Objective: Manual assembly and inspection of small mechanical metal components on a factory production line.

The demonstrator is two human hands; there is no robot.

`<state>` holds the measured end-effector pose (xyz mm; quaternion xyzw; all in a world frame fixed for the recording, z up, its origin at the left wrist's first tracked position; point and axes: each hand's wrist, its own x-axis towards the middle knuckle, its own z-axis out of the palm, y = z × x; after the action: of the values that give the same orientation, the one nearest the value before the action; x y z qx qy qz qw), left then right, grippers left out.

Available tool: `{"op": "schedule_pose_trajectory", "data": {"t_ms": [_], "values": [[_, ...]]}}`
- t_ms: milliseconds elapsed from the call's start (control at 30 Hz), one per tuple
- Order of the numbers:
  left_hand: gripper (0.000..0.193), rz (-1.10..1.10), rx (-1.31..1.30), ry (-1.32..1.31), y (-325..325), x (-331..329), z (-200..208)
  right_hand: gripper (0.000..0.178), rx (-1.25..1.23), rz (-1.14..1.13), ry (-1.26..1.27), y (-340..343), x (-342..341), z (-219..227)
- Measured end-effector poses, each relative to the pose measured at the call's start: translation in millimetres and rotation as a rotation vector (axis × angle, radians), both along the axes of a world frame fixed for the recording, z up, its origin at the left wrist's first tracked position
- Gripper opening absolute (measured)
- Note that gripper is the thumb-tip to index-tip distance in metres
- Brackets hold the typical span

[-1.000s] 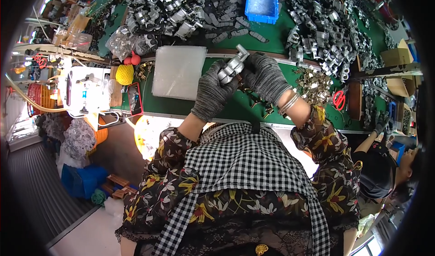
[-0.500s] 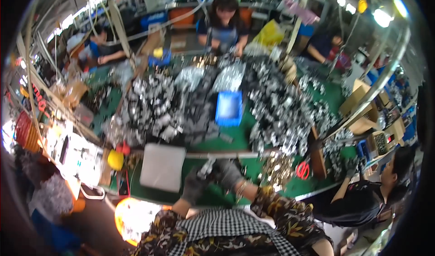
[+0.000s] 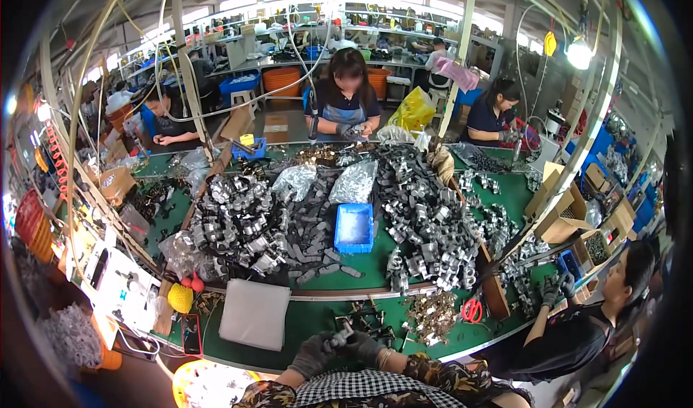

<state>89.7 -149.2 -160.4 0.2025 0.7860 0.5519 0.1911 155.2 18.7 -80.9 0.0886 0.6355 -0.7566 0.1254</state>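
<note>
At the near edge of the green bench, my left hand (image 3: 312, 355) and my right hand (image 3: 363, 348) meet, both in dark grey gloves. Between them is a small silver metal part (image 3: 338, 337) with curved sides. The left fingers are closed on it, and those of the right press against its other side. Just beyond my hands lie several thin dark pieces with gold-coloured ends (image 3: 367, 313). A heap of small gold-coloured metal pieces (image 3: 431, 317) is spread to the right. Left of my hands lies a stack of white sheets (image 3: 255, 314).
Past a low rail (image 3: 361, 292) stands a blue tray (image 3: 354, 227) between heaps of silver metal parts (image 3: 433, 242) and flat dark grey pieces (image 3: 310, 235). Red scissors (image 3: 471, 310) lie at the right. Co-workers sit across the bench and at my right.
The whole view has shifted, with the bench now lower in the picture and sharper. Both hands stay together on the silver metal part.
</note>
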Motion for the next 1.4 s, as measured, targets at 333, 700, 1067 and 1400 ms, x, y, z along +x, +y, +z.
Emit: {"op": "schedule_pose_trajectory", "data": {"t_ms": [333,700,1067,1400], "values": [[0.033,-0.052,-0.152,-0.049,-0.2,36.4,27.0,0.026,0.575,0.157,-0.164,-7.9,24.3,-30.5],[0.044,-0.227,-0.024,-0.226,2.7,24.3,44.0,0.051,0.556,0.054,-0.271,0.2,41.6,-140.1],[0.035,-0.281,-0.089,0.104,16.4,20.5,60.1,0.026,0.327,-0.113,-0.184,0.2,33.4,-25.9],[0.041,-0.245,-0.181,0.078,13.4,32.8,55.3,0.022,0.59,0.158,-0.077,-1.6,32.2,-44.1]]}}
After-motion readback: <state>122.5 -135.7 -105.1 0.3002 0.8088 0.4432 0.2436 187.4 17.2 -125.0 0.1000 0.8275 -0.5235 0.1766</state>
